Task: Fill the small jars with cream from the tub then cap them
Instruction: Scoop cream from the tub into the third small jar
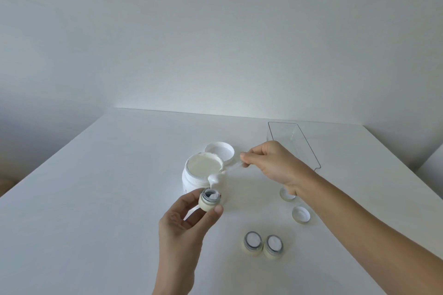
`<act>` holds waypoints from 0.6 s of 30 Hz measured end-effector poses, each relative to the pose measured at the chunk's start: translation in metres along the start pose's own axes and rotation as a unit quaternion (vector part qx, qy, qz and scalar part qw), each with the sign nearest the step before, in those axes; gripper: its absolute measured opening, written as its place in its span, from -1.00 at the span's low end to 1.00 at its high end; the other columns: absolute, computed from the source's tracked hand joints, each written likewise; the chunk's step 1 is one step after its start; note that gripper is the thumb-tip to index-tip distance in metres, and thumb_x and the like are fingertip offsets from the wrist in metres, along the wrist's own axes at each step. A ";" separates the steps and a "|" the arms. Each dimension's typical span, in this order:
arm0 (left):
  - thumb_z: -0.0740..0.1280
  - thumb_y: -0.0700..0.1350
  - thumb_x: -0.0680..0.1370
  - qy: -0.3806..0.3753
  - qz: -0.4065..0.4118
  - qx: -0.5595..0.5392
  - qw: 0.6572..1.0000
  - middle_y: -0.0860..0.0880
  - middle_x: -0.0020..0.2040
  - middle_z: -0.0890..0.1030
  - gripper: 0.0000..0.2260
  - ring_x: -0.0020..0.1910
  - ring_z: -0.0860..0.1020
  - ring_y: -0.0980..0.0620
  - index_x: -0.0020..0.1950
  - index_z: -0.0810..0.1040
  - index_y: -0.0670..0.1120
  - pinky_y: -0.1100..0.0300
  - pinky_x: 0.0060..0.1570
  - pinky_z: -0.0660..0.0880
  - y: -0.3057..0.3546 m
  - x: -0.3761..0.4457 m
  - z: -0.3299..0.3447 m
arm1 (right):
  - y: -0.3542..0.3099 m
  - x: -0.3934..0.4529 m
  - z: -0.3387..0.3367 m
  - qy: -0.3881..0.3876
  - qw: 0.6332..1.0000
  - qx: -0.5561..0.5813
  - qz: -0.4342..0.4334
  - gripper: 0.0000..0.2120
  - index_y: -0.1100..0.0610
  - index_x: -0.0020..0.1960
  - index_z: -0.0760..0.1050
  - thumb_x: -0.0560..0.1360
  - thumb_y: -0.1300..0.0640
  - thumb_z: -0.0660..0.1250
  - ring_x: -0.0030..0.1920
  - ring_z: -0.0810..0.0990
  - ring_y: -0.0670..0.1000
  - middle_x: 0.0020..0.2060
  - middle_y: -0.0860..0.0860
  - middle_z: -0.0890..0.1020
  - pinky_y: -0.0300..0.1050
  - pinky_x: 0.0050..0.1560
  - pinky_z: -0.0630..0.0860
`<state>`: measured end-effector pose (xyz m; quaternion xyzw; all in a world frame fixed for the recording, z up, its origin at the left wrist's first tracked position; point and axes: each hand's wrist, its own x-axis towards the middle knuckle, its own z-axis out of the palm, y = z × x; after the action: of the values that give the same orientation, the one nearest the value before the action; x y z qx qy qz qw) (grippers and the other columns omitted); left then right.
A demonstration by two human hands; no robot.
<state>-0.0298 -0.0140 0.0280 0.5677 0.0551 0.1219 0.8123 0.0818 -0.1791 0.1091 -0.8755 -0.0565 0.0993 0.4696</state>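
My left hand point(184, 223) pinches a small cream-coloured jar point(209, 201) just in front of the open white tub point(203, 171), which is full of cream. My right hand point(273, 163) pinches a clear spatula point(230, 170) whose tip carries a blob of cream, and a strand of it drips down toward the jar's mouth. The held jar has some cream inside. Two filled small jars point(253, 243) point(274, 246) stand uncapped side by side near the front. Two small caps point(300, 214) point(286, 194) lie upside down to the right, the farther one partly hidden by my right wrist.
The tub's white lid point(220, 152) lies upside down just behind the tub. A clear rectangular plastic tray point(294, 141) stands at the back right. The white table's point(96, 199) left edge runs diagonally, and a wall is behind it.
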 end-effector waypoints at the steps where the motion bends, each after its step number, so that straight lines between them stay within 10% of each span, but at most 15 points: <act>1: 0.54 -0.24 0.27 -0.001 -0.001 -0.003 1.000 -0.10 0.01 0.74 -0.63 -0.01 0.71 -0.04 0.06 0.67 -0.14 0.39 -0.16 0.56 0.000 0.000 0.001 | 0.000 -0.004 0.001 0.001 1.000 -0.019 -0.006 -0.72 0.02 -0.32 0.59 0.52 -0.04 0.31 -0.14 0.53 -0.01 -0.35 -0.09 0.57 -0.12 0.00 0.35; 5: 0.55 -0.22 0.25 0.000 0.003 -0.010 1.000 -0.11 0.01 0.74 -0.62 -0.01 0.71 -0.05 0.05 0.67 -0.13 0.38 -0.16 0.56 0.002 0.000 0.001 | -0.005 -0.016 0.004 0.021 0.994 -0.097 -0.041 -0.66 0.23 -0.20 0.59 0.57 0.00 0.26 -0.46 0.43 -0.26 -0.70 -0.30 0.38 -0.06 0.00 0.17; 12: 0.58 -0.23 0.29 -0.017 -0.006 -0.023 1.000 -0.10 0.05 0.73 -0.63 0.06 0.69 -0.08 0.08 0.69 -0.10 0.26 0.00 0.57 0.002 0.000 -0.005 | -0.008 -0.025 -0.005 0.055 0.988 -0.123 -0.071 -0.63 0.34 -0.13 0.56 0.57 0.02 0.25 -0.51 0.39 -0.36 -0.70 -0.28 0.37 -0.09 -0.05 0.19; 18: 0.58 -0.10 0.19 -0.013 -0.042 -0.074 0.996 -0.22 0.04 0.71 -0.59 0.05 0.69 -0.12 0.02 0.71 -0.11 0.07 0.09 0.57 0.000 -0.001 -0.003 | -0.002 -0.039 0.008 0.160 0.970 -0.049 -0.175 -0.74 0.06 -0.31 0.54 0.54 0.05 0.31 -0.27 0.43 -0.30 -0.43 -0.19 0.51 0.04 0.05 0.34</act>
<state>-0.0312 -0.0116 0.0273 0.5050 0.0590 0.0843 0.8569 0.0420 -0.1788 0.1116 -0.8783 -0.1373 -0.1286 0.4395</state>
